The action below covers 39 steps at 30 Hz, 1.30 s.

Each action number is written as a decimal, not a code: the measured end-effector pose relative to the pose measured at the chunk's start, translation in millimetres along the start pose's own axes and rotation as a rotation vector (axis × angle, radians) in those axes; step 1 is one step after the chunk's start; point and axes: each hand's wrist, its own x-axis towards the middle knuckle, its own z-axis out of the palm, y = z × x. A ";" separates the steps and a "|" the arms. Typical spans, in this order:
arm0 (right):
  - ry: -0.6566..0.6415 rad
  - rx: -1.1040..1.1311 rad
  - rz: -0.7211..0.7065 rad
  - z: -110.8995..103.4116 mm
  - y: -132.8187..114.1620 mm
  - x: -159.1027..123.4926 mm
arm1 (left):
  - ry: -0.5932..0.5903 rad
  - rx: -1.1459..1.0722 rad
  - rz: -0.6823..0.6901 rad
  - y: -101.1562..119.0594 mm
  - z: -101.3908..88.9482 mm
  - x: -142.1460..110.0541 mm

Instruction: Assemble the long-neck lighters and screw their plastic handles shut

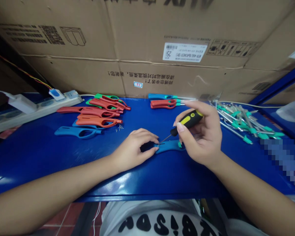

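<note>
My right hand point(203, 134) grips a black-and-yellow screwdriver point(188, 120), its thin shaft slanting down to the left. The tip meets the end of a blue lighter handle point(170, 146) lying on the blue table. A green piece shows at the handle's right end, partly behind my right fingers. My left hand point(139, 147) has its thumb and fingertips closed on the handle's left end, close to the screwdriver tip. Something tiny and pale shows at that spot, too small to name.
Several red, orange, green and blue lighter handles point(95, 111) lie at the left, beside tiny white bits point(120, 127) and a white power strip point(44, 106). Two lighters with metal rods point(163, 103) lie at the back. Rods with green ends point(245, 119) pile up right. A cardboard box point(88, 72) stands behind.
</note>
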 end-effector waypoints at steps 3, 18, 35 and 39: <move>0.012 0.006 0.018 0.5 -0.8 -0.3 | 0.029 -0.015 0.012 -0.7 0.0 0.6; -0.011 0.048 0.047 -0.1 0.9 -0.8 | 0.063 -0.048 0.018 2.0 -0.1 2.2; -0.157 0.018 -0.160 2.0 3.3 -4.5 | 0.030 0.032 0.152 4.7 1.6 -3.2; -0.105 -0.017 -0.163 4.0 5.7 -4.3 | -0.007 0.015 0.082 3.9 0.5 -2.2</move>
